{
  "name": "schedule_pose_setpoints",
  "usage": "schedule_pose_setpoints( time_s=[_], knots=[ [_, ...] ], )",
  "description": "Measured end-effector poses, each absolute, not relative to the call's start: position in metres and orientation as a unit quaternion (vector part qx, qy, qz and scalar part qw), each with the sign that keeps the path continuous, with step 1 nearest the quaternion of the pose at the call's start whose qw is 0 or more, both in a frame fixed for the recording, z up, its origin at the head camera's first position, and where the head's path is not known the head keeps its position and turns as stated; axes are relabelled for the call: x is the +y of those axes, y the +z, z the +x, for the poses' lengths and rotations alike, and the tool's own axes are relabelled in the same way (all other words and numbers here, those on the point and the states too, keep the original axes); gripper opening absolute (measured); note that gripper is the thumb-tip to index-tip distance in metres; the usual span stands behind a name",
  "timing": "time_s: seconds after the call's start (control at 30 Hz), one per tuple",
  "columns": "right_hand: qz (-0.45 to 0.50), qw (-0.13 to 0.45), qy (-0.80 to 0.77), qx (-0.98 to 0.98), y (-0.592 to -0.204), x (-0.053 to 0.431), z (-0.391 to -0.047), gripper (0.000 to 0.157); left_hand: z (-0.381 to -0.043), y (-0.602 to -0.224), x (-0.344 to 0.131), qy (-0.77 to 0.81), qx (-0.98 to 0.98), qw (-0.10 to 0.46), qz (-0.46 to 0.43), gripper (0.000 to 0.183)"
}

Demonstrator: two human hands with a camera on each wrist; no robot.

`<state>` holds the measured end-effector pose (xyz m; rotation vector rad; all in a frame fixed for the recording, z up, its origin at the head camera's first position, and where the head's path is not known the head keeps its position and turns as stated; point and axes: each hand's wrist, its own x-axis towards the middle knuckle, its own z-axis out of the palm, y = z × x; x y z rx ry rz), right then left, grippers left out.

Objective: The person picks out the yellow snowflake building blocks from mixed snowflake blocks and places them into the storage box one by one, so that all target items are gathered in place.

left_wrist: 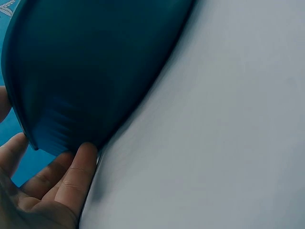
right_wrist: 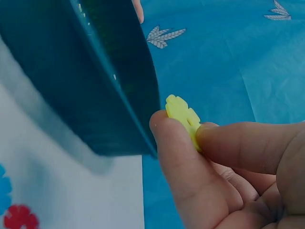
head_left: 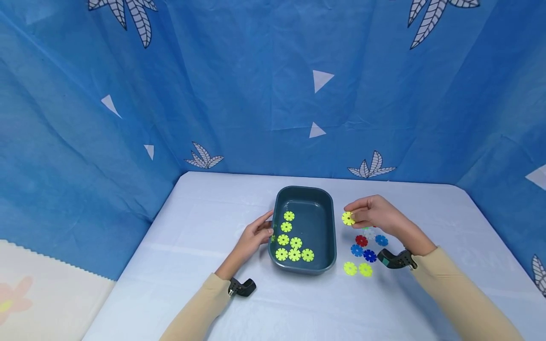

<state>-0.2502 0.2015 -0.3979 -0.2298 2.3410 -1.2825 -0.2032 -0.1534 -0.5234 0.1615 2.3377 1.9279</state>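
Note:
Thumb and fingertips of my right hand (head_left: 375,212) pinch a yellow notched building disc (head_left: 347,218). In the right wrist view the disc (right_wrist: 183,117) is seen tilted, apart from the bin's wall. My left hand (head_left: 253,235) holds the left side of a dark teal plastic bin (head_left: 313,271). In the left wrist view its fingers (left_wrist: 78,176) lie against the outer wall, with fingertips at the rim. Several yellow discs (head_left: 294,254) lie inside the bin, mostly along its left and near parts. Whether the bin touches the left palm is hidden.
Right of the bin, red (head_left: 361,240), light blue (head_left: 381,240) and dark blue discs (head_left: 369,255) lie on the white tabletop (head_left: 204,222), partly under the right hand. Two yellow discs (head_left: 357,269) lie nearer. A blue curtain (head_left: 239,85) hangs behind the table.

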Motion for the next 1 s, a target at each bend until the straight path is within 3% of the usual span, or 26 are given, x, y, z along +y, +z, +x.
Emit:
schedule_pose_setpoints(
  time_s=[0.53, 1.0],
  knots=[
    [-0.119, 0.244, -0.449, 0.851, -0.396, 0.134, -0.284, 0.028, -0.203, -0.524, -0.154, 0.64, 0.765, 0.056, 0.055, 0.059],
    [-0.125, 0.25, -0.361, 0.89, -0.414, 0.081, -0.289, 0.018, -0.201, -0.52, -0.154, 0.639, 0.765, 0.056, 0.06, 0.059]
  ],
)
